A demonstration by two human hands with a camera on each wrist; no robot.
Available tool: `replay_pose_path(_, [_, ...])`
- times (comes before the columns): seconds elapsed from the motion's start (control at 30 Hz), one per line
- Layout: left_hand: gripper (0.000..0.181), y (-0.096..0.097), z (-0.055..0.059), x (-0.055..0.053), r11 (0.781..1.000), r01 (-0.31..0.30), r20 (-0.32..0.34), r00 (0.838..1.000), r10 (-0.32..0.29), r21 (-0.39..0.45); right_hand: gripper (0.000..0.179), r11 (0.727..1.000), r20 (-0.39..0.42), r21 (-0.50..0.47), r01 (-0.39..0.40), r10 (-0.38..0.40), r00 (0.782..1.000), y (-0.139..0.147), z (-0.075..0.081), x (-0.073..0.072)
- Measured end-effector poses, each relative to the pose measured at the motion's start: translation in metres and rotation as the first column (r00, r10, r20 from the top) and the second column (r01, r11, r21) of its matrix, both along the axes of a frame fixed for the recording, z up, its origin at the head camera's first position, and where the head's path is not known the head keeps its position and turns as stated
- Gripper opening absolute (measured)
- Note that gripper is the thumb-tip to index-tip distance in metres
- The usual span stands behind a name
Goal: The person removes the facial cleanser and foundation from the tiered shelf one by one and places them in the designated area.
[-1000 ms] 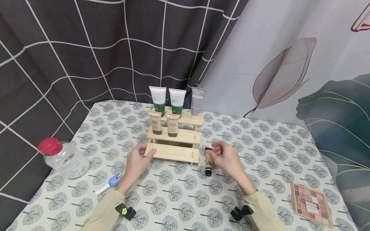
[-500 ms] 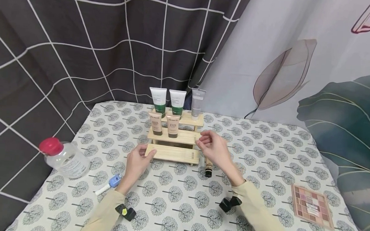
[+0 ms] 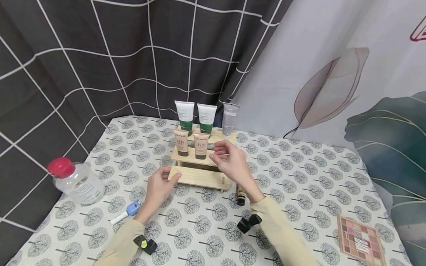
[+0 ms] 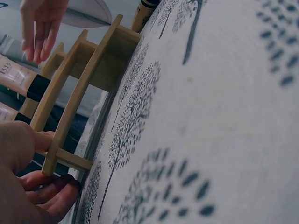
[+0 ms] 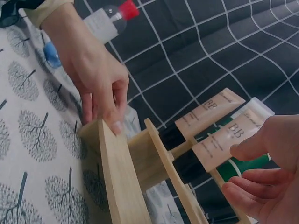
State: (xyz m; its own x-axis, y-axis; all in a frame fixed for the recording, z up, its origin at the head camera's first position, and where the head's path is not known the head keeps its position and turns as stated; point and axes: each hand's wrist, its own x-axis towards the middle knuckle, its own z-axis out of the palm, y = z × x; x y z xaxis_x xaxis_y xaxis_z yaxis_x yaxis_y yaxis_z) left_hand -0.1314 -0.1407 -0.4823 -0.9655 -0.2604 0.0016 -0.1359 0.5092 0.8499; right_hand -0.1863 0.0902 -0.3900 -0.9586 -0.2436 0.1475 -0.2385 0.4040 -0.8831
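Note:
A three-tier wooden rack (image 3: 200, 177) stands on the tree-print cloth. At the left end of its lowest tier, my left hand (image 3: 159, 187) grips the board between thumb and fingers, as the left wrist view also shows. Two beige BB cream tubes (image 3: 200, 146) stand on the middle tier. My right hand (image 3: 230, 160) hovers just right of them with loosely bent fingers, holding nothing. Two white-and-green tubes (image 3: 206, 116) and a grey tube (image 3: 229, 120) occupy the top tier. On the cloth lies a gold tube with a black cap (image 3: 241, 197), partly hidden behind my right wrist.
A clear bottle with a red cap (image 3: 80, 184) stands at the left. Near my left forearm lies a blue-and-white object (image 3: 127, 211). An eyeshadow palette (image 3: 361, 242) lies at the right. Curtains (image 3: 127, 46) hang behind the table.
My right hand has left the gold tube and moved left and forward, over the rack's middle tier near the BB cream tubes. My left hand keeps its grip on the rack.

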Motion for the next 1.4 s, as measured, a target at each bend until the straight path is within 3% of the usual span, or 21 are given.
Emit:
replay_pose_path(0.57, [0.05,0.002,-0.001,0.001,1.0,-0.009,0.024,1.0,0.008,0.01,0.037,0.998,0.039,-0.066,-0.019,0.022,0.999,-0.022,-0.016,-0.013])
replay_pose_path(0.93, [0.05,0.002,0.001,0.0,1.0,-0.01,0.027,1.0,0.01,0.017,0.026,0.998,-0.09,-0.057,-0.028,0.022,0.996,-0.023,-0.022,-0.013])
replay_pose_path(1.4, [0.049,-0.001,0.0,0.001,0.999,0.009,0.019,1.0,-0.01,0.042,0.025,0.998,-0.094,-0.065,0.021,-0.027,0.995,-0.011,-0.016,-0.004])
